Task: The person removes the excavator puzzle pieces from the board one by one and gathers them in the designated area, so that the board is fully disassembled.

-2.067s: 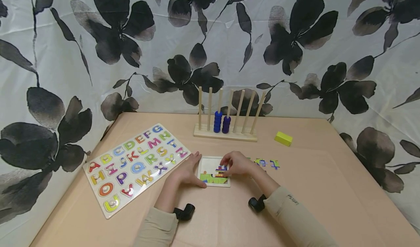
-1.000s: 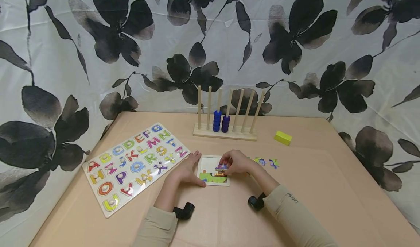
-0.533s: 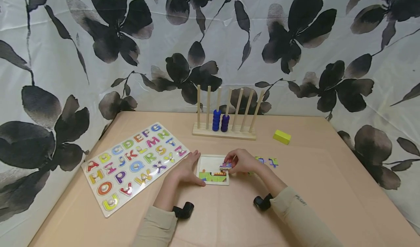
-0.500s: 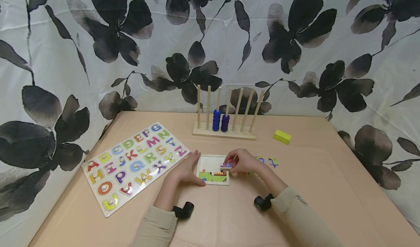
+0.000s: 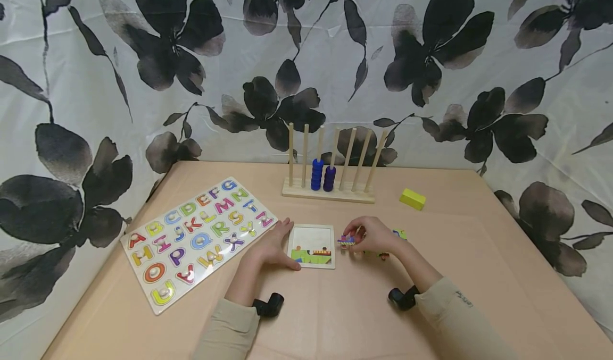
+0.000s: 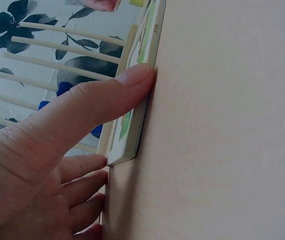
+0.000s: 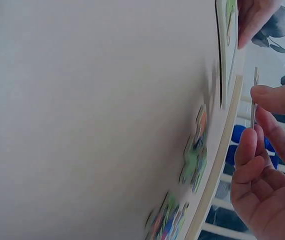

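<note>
Big alphabet board (image 5: 189, 253) is just left of the left hand (image 5: 273, 245), whose extended thumb and fingers touch the puzzle tray (image 5: 311, 235). Right hand (image 5: 371, 235), just right of that, is pinching one tiny puzzle piece (image 5: 346, 240).

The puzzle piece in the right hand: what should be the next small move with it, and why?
Probably move the puzzle piece left over the white upper part of the tray to try it there. That part looks bare, the right hand pinches the piece beside the tray, and the left hand touches the tray's edge.
</note>
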`<action>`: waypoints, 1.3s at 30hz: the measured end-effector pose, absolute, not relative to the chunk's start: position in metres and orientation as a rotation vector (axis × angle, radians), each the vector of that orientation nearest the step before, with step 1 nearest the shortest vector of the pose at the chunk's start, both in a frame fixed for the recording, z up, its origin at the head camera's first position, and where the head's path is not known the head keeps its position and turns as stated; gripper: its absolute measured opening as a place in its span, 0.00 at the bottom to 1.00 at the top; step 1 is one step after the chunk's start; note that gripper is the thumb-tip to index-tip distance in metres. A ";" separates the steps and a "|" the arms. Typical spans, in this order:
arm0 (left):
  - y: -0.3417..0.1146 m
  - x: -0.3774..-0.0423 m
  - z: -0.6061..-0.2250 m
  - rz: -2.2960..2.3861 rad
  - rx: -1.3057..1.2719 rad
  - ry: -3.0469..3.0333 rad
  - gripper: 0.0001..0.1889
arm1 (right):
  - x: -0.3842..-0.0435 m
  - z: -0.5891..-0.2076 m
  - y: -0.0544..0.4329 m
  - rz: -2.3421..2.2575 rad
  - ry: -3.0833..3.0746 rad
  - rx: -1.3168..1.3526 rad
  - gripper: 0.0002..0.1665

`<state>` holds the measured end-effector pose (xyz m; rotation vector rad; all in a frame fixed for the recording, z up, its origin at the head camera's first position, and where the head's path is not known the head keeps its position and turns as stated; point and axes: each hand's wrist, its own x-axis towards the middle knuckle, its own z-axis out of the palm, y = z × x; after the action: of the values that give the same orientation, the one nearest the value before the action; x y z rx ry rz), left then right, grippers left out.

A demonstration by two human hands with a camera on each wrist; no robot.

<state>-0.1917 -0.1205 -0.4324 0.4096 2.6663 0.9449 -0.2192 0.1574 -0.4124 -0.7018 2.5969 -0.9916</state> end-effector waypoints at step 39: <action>-0.120 -0.190 -0.431 0.955 0.404 2.659 0.57 | -0.196 -0.412 0.267 -1.006 2.690 -0.588 0.17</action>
<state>-0.1901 -0.1199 -0.4306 0.4039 2.6591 0.9546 -0.1961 0.2668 -0.4121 -0.5883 2.6899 -1.0064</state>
